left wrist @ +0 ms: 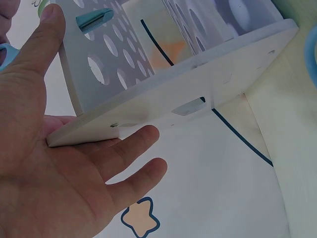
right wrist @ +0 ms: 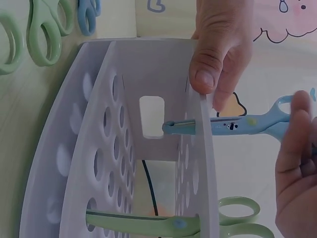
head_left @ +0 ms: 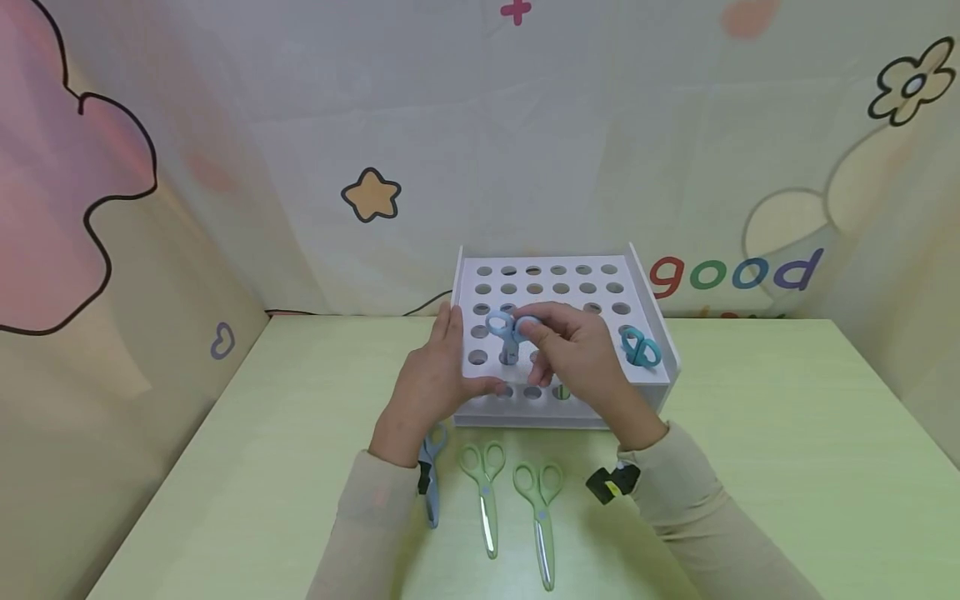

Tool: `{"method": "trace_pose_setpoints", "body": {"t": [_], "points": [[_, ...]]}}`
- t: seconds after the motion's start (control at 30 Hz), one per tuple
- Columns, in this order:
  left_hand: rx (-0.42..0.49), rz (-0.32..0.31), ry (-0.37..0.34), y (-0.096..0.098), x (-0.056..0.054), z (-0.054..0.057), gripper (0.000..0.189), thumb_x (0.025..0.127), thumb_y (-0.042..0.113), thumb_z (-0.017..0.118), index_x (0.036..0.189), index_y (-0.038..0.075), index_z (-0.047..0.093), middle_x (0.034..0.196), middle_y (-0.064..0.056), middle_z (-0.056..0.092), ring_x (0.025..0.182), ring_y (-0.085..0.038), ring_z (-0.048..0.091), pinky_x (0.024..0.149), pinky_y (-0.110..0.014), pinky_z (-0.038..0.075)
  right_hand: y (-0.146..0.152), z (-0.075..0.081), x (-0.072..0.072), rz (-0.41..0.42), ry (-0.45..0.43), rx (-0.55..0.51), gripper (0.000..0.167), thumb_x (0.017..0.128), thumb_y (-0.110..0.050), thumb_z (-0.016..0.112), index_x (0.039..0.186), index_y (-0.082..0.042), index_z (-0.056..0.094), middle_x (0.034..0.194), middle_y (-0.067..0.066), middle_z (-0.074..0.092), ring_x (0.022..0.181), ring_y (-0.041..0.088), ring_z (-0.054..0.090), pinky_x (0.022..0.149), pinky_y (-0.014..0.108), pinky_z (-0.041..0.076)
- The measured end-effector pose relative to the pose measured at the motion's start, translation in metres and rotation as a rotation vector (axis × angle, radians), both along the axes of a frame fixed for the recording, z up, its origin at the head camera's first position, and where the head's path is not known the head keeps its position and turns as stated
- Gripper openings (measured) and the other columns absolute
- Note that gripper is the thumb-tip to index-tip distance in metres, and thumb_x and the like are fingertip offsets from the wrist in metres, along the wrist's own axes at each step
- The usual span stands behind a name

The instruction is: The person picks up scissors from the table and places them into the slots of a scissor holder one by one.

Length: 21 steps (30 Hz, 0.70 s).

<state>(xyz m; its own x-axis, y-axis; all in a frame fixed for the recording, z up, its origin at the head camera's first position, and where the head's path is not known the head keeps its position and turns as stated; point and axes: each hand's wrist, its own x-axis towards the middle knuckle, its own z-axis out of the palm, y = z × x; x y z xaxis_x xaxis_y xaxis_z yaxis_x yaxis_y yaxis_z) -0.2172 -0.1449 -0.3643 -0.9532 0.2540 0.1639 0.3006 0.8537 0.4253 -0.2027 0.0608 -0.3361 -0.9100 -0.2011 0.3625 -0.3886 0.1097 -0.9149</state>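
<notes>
A white rack with rows of round holes stands at the back of the table. My left hand grips its left front corner, thumb over the top board's edge and fingers along the outside of the side wall. Pale blue scissors hang blades-down through a hole near that corner. My right hand pinches one of their finger loops from the right. In the left wrist view the blue blade tip pokes out below the top board. Green scissors sit in another hole, their handles above the board.
Teal-handled scissors are in a hole at the rack's right side. On the table in front lie blue scissors, partly behind my left wrist, and two green pairs, one on the left and one on the right. A printed cloth hangs behind.
</notes>
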Motion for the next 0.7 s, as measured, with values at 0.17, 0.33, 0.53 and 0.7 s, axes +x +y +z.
{"method": "trace_pose_setpoints", "body": {"t": [0.17,0.33,0.53,0.7], "points": [[-0.002,0.003,-0.006,0.0002,0.0003,0.0014,0.125,0.075,0.053,0.087,0.159,-0.004,0.015,0.167,-0.019,0.011,0.075,-0.029,0.059,0.065,-0.033,0.049,0.0001,-0.0008,0.0008,-0.031,-0.01,0.069,0.021,0.099,-0.01,0.066,0.117,0.001,0.072,0.054,0.011,0.051,0.039,0.022,0.05,0.041,0.027,0.038],[0.005,0.006,-0.018,0.0007,0.0005,0.0031,0.125,0.075,0.052,0.087,0.159,-0.004,0.014,0.167,-0.018,0.008,0.077,-0.031,0.06,0.066,-0.035,0.05,-0.001,-0.0021,-0.0002,-0.061,-0.038,0.11,0.021,0.1,-0.012,0.065,0.117,-0.004,0.073,0.06,0.011,0.05,0.038,0.02,0.046,0.04,0.027,0.035],[-0.01,0.005,-0.012,0.001,0.0001,0.0029,0.126,0.074,0.054,0.087,0.159,-0.004,0.014,0.167,-0.017,0.009,0.074,-0.028,0.059,0.064,-0.034,0.049,-0.0023,-0.007,-0.0034,-0.114,-0.052,0.205,0.022,0.1,-0.017,0.066,0.118,-0.008,0.075,0.079,0.016,0.054,0.045,0.021,0.044,0.041,0.026,0.037],[-0.009,0.008,-0.015,0.0008,-0.0003,0.0023,0.126,0.074,0.054,0.087,0.159,-0.004,0.014,0.167,-0.017,0.009,0.072,-0.026,0.058,0.062,-0.032,0.048,-0.0037,-0.0091,-0.0035,-0.142,-0.087,0.241,0.022,0.1,-0.021,0.067,0.118,-0.012,0.076,0.077,0.01,0.054,0.053,0.021,0.042,0.042,0.025,0.036]]}}
